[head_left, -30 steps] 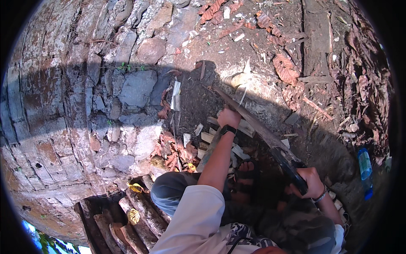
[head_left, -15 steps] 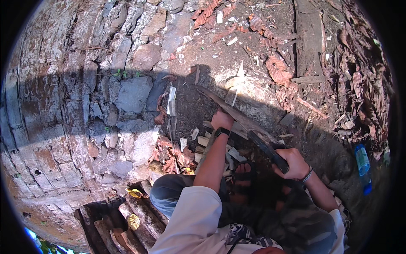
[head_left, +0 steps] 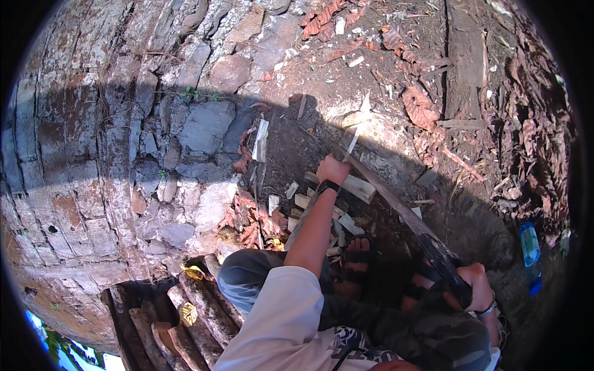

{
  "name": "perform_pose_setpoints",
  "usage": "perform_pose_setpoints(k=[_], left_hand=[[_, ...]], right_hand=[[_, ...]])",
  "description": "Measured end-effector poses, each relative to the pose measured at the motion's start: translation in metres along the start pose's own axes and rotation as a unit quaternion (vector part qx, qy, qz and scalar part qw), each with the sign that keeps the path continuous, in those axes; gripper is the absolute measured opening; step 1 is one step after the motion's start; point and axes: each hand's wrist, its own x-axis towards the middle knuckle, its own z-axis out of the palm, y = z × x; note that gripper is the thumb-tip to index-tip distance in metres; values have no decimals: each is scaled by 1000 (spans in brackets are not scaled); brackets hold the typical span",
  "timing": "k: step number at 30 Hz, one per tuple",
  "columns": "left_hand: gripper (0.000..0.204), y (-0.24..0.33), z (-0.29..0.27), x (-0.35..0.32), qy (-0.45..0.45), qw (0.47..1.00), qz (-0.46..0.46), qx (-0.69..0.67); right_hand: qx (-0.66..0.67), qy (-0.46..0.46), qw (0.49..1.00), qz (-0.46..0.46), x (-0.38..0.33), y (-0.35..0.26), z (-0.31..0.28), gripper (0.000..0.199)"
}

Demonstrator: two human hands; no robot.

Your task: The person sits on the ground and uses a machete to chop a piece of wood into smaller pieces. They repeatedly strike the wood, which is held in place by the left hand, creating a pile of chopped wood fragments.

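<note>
My left hand (head_left: 333,167), a dark watch on its wrist, is closed around a slender wooden stick (head_left: 352,141) whose pale far end catches the sun. In my right hand (head_left: 475,285) is the black handle of a machete (head_left: 391,196), held beside my right knee. Its long, brownish blade slants away to the left, the tip near the stick just beyond my left fingers; whether they touch I cannot tell. Beneath my left forearm lie several split wood pieces (head_left: 301,201), and a thicker pale block (head_left: 359,188) lies between that hand and the blade.
Cut logs (head_left: 199,314) are stacked at my lower left. A stone wall or paving (head_left: 207,127) spans the left side. Dry brown leaves (head_left: 421,106) litter the ground, and a blue-capped plastic bottle (head_left: 530,250) lies at the right. My sandalled foot (head_left: 357,256) is close to the wood pieces.
My right hand has drawn the machete back toward me and to the right, its tip sliding away from beyond my left hand. My left hand keeps its grip; the view has shifted slightly.
</note>
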Motion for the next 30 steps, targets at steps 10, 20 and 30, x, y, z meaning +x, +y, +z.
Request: perform_pose_setpoints(k=[10,20,30], left_hand=[[53,-47,-8,55,-101,990,38,-92],[50,-1,-6,12,-46,999,-20,-11],[47,3,1,5,-16,1000,-19,10]], right_hand=[[-84,216,971,-51,-49,12,11,18],[-53,388,915,99,-64,68,59,21],[-63,231,955,175,-60,78,58,23]])
